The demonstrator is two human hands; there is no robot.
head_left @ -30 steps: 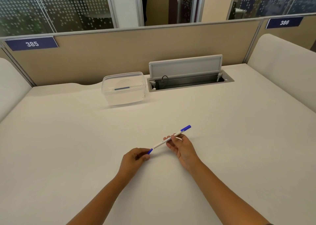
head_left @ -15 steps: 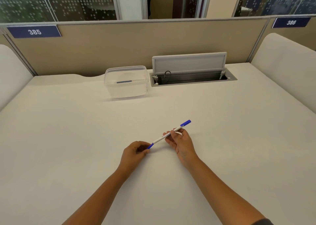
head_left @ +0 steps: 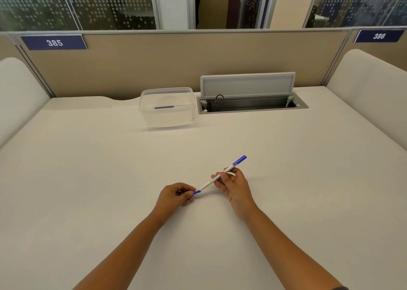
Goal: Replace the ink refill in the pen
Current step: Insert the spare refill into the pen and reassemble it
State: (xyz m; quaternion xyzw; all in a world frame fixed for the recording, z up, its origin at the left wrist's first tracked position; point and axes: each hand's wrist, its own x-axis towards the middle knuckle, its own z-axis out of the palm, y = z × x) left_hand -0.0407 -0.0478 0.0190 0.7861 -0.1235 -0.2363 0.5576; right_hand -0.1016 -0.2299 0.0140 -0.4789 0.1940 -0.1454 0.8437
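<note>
Both hands hold a pen above a broad white desk [head_left: 88,179], opening it at its near end.

The desk is bare except for a clear lidded plastic box [head_left: 167,108], with a short blue bar showing inside, by the back edge, just left of an open grey cable tray [head_left: 251,101]. The slim white pen with blue ends [head_left: 217,176] hangs slanted in front of the person. The right hand [head_left: 233,185] pinches its barrel mid-length with curled fingers; the left hand [head_left: 176,195] is closed on the near blue end piece. The step looks like freeing that end piece. Next comes twisting or pulling it off while the right hand holds the barrel steady, then drawing out the refill.
</note>
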